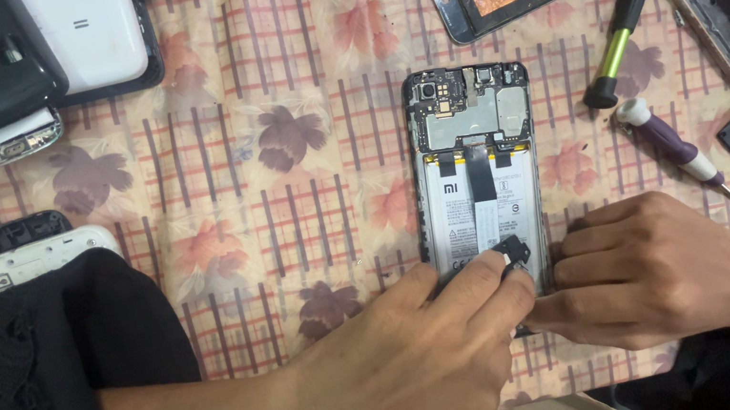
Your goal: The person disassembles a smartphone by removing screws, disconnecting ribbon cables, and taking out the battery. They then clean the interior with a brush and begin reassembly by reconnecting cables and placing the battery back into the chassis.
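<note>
**Both hands at the bottom end of an opened phone**

Head view: phone (478, 180) is lying back-off on the checked cloth (292, 100), battery and board showing. Left hand (427, 360) is pinching a small black part (515, 251) between its fingertips, right over the phone's lower end. Right hand (655, 272) is resting half-curled against the phone's lower right edge, gripping nothing visible. Two screwdrivers, green (623, 27) and purple (680, 150), are lying right of the phone.

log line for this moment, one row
left hand: pinching small black part | right hand: steadying opened phone | nearby: screwdrivers
</note>
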